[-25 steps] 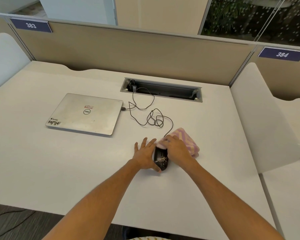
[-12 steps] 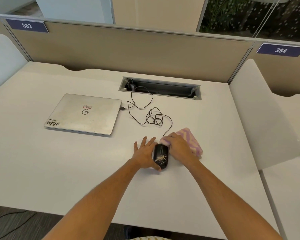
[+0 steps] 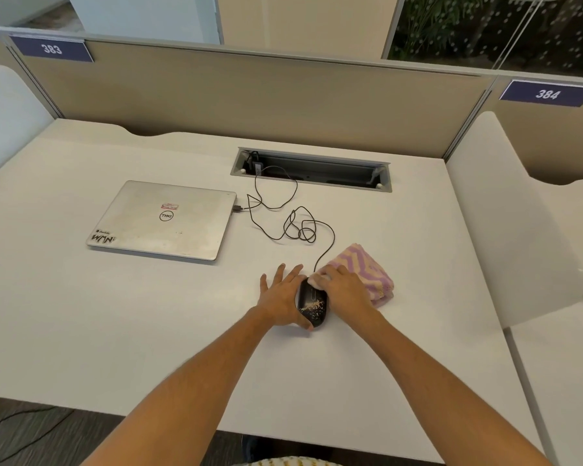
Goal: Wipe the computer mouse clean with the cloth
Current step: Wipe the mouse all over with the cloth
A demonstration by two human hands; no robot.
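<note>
Left hand (image 3: 281, 294) flat, fingers spread, vs mouse (image 3: 312, 302). Right hand (image 3: 345, 289) presses cloth (image 3: 367, 269) on mouse front, hiding buttons; grip can't tell. Crumb-like specks on rear.

I'm looking at an office: numbered partition (image 3: 249, 95) panels are fencing a white desk (image 3: 115, 314) holding a closed laptop (image 3: 162, 220).

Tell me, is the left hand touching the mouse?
Touching. The head view shows the left hand pressed against the black mouse, thumb wrapped around its near end, no gap.
</note>
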